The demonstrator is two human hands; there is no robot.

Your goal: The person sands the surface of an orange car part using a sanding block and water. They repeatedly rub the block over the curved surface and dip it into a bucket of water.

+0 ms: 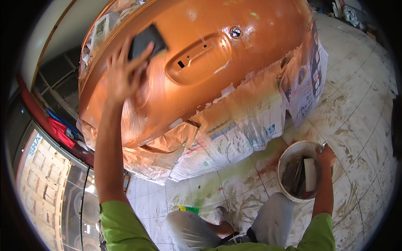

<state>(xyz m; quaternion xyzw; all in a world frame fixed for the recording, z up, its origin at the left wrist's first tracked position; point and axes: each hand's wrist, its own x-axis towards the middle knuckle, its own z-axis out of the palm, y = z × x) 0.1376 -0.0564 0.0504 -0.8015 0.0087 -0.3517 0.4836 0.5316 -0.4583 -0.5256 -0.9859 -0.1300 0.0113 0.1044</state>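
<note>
So the left hand [121, 75] is up at 10 o'clock, a bit blurry, thumb and fingers clamped across a black sanding pad [144, 42] that lies on the orange car panel [251, 50]. There's a strip of orange surface between the pad and the handle recess [201, 62] at 12, so some sideways room there. The panel's curved edge runs close by on the pad's 10 o'clock side. Newspaper masking [234, 140] skirts the lower edge, from 8 round through 5 to 2.

Right hand [325, 157] is at 4 o'clock, gripping the rim of a white bucket [298, 147], with a pale block [310, 175] inside. Tiled floor [356, 121] stretches past it toward 3. The right knee [274, 211] crowds the bucket around 5; can't tell if they touch.
</note>
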